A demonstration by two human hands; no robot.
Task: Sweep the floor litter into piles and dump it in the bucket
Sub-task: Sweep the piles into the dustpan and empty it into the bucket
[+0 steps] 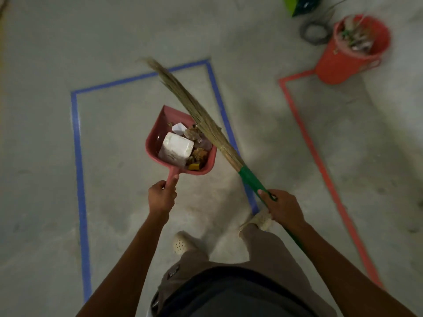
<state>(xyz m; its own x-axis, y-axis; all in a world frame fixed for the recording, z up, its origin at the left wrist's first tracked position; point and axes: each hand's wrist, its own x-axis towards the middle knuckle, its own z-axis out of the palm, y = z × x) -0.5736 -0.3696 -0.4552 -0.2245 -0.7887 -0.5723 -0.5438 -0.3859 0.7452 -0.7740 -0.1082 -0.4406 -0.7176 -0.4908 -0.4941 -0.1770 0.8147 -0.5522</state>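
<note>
My left hand [162, 196] grips the handle of a pink dustpan [158, 124], held level above the floor. The pan carries litter [177, 148]: a white carton, paper scraps, dry leaves and a yellow bit. My right hand [282, 208] grips the green handle of a grass broom [194, 106], whose bristles slant up and left over the pan's right edge. A red bucket [338, 62] stands on the floor at the upper right, with litter inside it, well apart from the pan.
Blue tape [79, 156] outlines a rectangle on the concrete floor around the dustpan. Red tape [320, 161] outlines another zone leading to the bucket. A coil of wire [314, 34] and a green bag [299, 5] lie beyond the bucket. My feet stand below the pan.
</note>
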